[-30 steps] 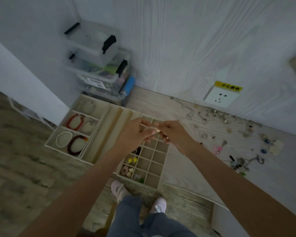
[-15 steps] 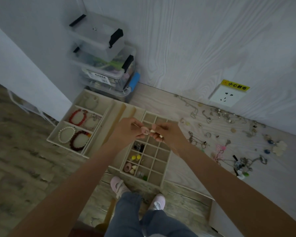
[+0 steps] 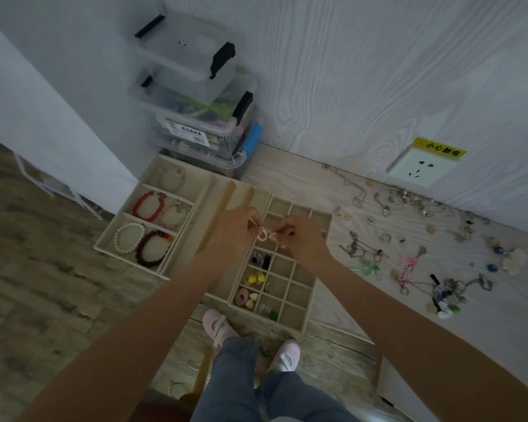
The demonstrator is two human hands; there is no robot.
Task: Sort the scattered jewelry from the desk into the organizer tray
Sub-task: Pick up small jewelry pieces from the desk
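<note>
Together, left hand and right hand pinch pink jewelry.

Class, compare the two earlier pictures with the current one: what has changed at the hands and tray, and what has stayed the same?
The left hand and right hand have drawn slightly apart over the organizer tray, so the small pink piece they pinch between them now shows more clearly. Neither has let go. The bracelets in the tray, the loose jewelry on the desk and the stacked boxes lie as before.
</note>
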